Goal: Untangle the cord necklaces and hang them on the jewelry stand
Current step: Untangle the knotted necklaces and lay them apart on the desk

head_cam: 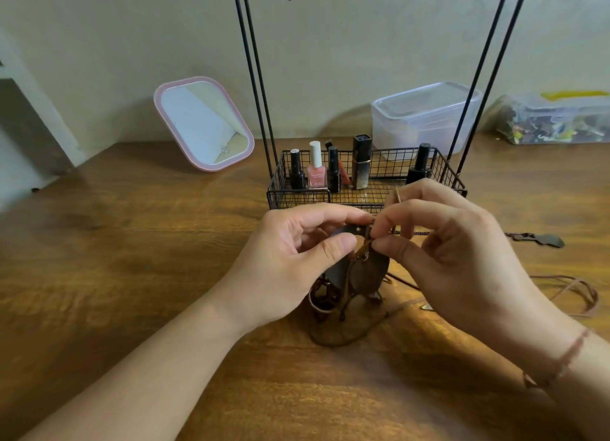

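Note:
A tangle of brown cord necklaces (358, 275) with dark round pendants hangs just above the wooden table (132, 259), between my hands. My left hand (297, 259) pinches the top of the bundle near a dark pendant. My right hand (455, 252) pinches a brown cord right beside it, and a cord end sticks up past its fingers. Loose cord (577, 292) trails over the table to the right, and another pendant (544, 241) lies flat there. The black wire jewelry stand (366, 190) rises behind my hands; its hooks are cut off by the top edge.
The stand's mesh basket holds nail polish bottles (317, 166) and a lipstick. A pink-framed mirror (204, 124) leans on the wall at the left. A clear plastic box (425, 117) and a bag of small items (554, 120) sit at the back right.

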`<control>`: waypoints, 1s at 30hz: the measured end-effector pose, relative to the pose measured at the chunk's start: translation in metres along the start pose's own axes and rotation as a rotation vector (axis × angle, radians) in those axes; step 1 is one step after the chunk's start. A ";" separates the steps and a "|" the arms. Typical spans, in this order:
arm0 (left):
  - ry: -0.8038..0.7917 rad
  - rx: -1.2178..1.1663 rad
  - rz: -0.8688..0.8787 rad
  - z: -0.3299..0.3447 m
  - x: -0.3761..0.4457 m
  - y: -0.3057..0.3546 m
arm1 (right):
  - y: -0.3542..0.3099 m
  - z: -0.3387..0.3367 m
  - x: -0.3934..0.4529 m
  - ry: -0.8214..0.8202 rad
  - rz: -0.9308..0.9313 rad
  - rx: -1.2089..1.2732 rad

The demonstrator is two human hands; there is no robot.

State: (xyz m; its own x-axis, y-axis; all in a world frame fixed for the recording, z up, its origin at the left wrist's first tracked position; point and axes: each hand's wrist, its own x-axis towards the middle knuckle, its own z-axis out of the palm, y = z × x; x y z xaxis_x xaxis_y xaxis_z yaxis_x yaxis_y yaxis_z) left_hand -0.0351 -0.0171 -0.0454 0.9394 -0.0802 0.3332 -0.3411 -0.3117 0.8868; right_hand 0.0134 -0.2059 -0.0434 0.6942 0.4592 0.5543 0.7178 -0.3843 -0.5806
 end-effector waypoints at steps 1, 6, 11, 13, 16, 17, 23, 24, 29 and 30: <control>0.039 -0.006 -0.004 -0.001 0.000 -0.002 | -0.001 -0.002 0.000 -0.007 0.006 -0.002; 0.296 -0.169 -0.055 -0.007 0.005 -0.004 | -0.003 -0.008 -0.001 -0.132 -0.022 0.008; 0.495 -0.258 -0.075 -0.009 0.005 -0.003 | -0.004 -0.009 -0.004 -0.442 -0.075 -0.082; 0.515 -0.322 -0.083 -0.010 0.005 -0.002 | -0.003 -0.008 -0.004 -0.453 -0.061 -0.199; 0.461 -0.503 -0.087 -0.011 0.004 0.001 | -0.010 -0.010 -0.001 -0.145 0.051 -0.112; 0.438 -0.577 -0.089 -0.012 0.004 0.002 | -0.011 -0.012 0.002 -0.036 0.104 0.025; 0.259 -0.948 0.035 -0.023 0.005 0.006 | 0.006 -0.017 0.007 0.256 0.339 0.847; 0.213 -0.984 0.051 -0.024 0.005 0.006 | 0.007 -0.013 0.006 0.188 0.292 0.775; -0.118 -1.309 0.087 -0.028 0.007 0.005 | -0.007 0.010 -0.001 -0.487 0.123 0.526; -0.145 -1.366 0.081 -0.031 0.007 0.004 | -0.010 0.013 -0.003 -0.534 0.084 0.426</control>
State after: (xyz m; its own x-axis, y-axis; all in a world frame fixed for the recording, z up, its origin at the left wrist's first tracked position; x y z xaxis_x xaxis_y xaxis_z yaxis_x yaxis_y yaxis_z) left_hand -0.0306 0.0100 -0.0292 0.8817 -0.1773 0.4373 -0.0760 0.8613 0.5024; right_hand 0.0040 -0.1933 -0.0471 0.5464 0.8155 0.1909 0.5034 -0.1376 -0.8530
